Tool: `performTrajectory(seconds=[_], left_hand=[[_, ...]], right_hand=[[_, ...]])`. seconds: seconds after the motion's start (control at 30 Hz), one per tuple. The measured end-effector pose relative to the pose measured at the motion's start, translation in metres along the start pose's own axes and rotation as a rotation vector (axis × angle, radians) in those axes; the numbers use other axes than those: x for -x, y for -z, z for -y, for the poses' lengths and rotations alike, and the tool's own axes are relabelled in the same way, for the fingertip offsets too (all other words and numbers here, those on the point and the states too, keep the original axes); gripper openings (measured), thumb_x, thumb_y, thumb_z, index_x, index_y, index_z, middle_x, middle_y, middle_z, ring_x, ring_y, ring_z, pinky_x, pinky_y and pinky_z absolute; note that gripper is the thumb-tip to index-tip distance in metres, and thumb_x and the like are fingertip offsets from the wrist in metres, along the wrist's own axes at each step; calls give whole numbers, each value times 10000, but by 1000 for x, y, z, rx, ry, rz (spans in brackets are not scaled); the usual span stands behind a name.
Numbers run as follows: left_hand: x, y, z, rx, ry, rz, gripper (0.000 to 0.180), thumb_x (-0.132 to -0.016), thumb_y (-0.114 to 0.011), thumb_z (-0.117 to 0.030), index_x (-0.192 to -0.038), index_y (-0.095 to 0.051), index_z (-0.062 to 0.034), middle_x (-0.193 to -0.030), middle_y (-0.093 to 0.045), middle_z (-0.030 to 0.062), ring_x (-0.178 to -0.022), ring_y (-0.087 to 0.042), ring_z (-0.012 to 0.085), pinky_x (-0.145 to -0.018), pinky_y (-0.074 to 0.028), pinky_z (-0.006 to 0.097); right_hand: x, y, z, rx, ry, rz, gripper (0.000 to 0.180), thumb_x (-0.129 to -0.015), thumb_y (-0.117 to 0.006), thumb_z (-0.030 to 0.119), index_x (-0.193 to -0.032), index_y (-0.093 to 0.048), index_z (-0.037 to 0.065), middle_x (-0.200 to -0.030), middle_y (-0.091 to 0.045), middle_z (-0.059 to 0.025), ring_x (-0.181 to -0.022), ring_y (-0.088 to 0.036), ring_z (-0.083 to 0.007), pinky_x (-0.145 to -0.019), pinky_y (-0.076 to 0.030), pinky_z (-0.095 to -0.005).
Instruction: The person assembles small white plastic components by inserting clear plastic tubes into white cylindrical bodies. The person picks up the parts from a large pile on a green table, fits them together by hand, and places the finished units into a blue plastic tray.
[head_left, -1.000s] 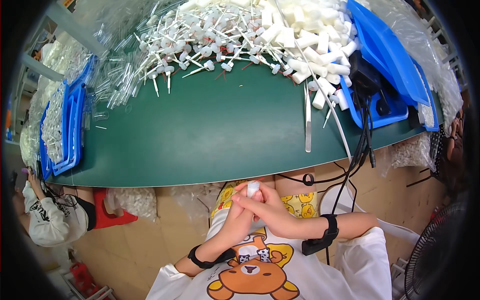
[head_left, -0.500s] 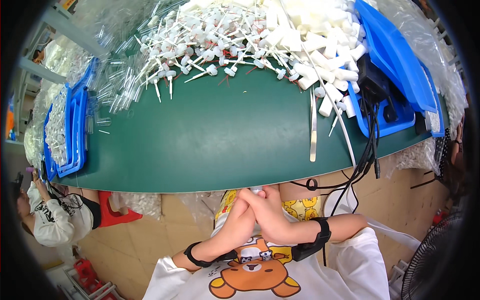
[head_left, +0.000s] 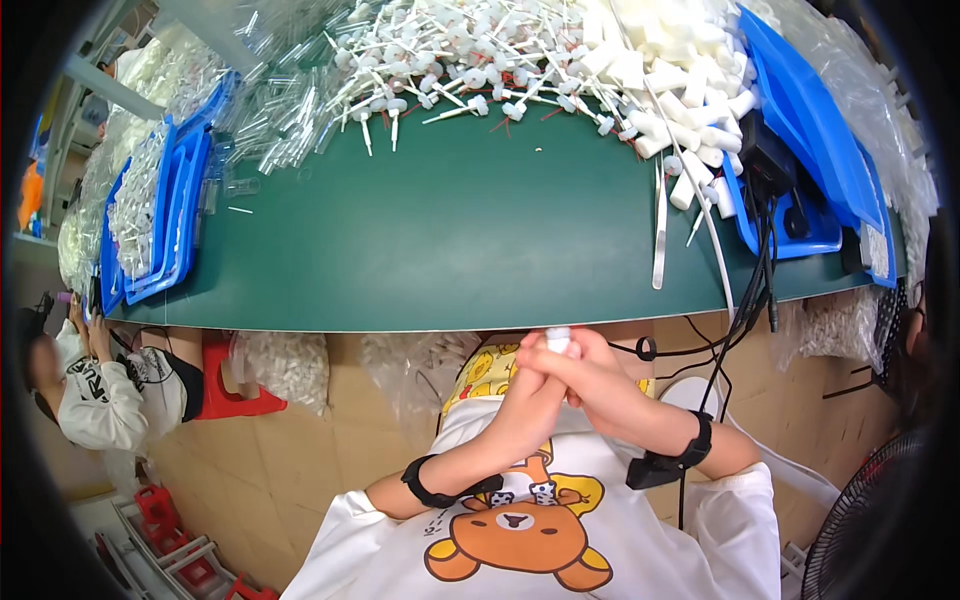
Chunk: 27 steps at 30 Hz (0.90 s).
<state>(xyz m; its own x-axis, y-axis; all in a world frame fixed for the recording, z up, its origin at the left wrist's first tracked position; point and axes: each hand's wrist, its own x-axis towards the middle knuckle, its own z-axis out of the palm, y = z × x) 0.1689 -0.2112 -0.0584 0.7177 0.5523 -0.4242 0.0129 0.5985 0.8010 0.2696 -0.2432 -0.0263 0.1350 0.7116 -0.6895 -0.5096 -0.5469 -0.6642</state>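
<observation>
Just off the near edge of the table, above my lap, my two hands are clasped together. A small white cylindrical piece [head_left: 557, 339] pokes out at the top between them; its lower part is hidden by the fingers. My left hand [head_left: 538, 382] is closed against it from the left, and my right hand [head_left: 593, 372] wraps round from the right, fingers overlapping. On the far side of the green table [head_left: 400, 230] lies a heap of white stems with round translucent discs and red wires [head_left: 470, 70]. Beside it are white foam-like cylinders [head_left: 690, 120].
Metal tweezers [head_left: 659, 230] and a white cable [head_left: 715, 230] lie at the right, near blue trays [head_left: 825, 130] and black cables [head_left: 765, 250]. Clear tubes [head_left: 300, 130] and filled blue trays [head_left: 180, 220] occupy the left. Another person [head_left: 110, 390] sits far left; a fan [head_left: 870, 530] stands lower right.
My clasped hands have shifted right and a little up in the picture, and more of the white piece shows. The whole view has shifted, with the table's near edge now higher.
</observation>
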Motion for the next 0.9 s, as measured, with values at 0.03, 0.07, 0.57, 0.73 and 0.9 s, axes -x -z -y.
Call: performTrajectory(seconds=[0.03, 0.07, 0.57, 0.73, 0.9], left_hand=[[1, 7, 3, 11, 33, 76, 246, -970, -363, -210, -1119, -412, -20, -920, -459, 45, -749, -472, 97, -659, -415, 242], [3, 13, 4, 22, 67, 152, 258, -971, -361, -214, -1140, -401, -24, -948, -462, 51, -769, -478, 102, -680, -419, 243], [18, 31, -2, 162, 182, 110, 280, -967, -401, -268, -1133, -386, -43, -952, -467, 17, -861, -466, 72, -737, -417, 231], [13, 29, -2, 191, 147, 80, 270, -973, -382, -288, -1077, -433, -44, -878, -476, -11, -817, -459, 60, -713, -414, 228], [6, 28, -4, -77, 124, 87, 276, -974, -377, -300, -1031, -454, -41, -896, -488, -9, -814, -457, 59, -718, -406, 214]], right_hand=[[5, 3, -2, 23, 22, 51, 338, -797, -662, 230, -1070, -535, 77, -834, -550, 33, -673, -460, -11, -516, -307, -183], [7, 3, -5, 10, 49, 95, 359, -803, -659, 225, -1099, -518, 77, -855, -547, 33, -689, -456, -10, -521, -306, -182], [3, 5, -31, -148, -84, 275, 400, -862, -611, 203, -1175, -414, 51, -1072, -501, -19, -974, -488, -69, -803, -422, -239], [-2, 0, -31, -226, -20, 263, 375, -862, -610, 179, -1159, -427, 40, -1051, -508, -8, -965, -486, -59, -799, -419, -229], [-7, -3, -28, -230, 90, 233, 329, -838, -626, 122, -1102, -471, 1, -985, -540, -22, -923, -520, -69, -789, -437, -225]])
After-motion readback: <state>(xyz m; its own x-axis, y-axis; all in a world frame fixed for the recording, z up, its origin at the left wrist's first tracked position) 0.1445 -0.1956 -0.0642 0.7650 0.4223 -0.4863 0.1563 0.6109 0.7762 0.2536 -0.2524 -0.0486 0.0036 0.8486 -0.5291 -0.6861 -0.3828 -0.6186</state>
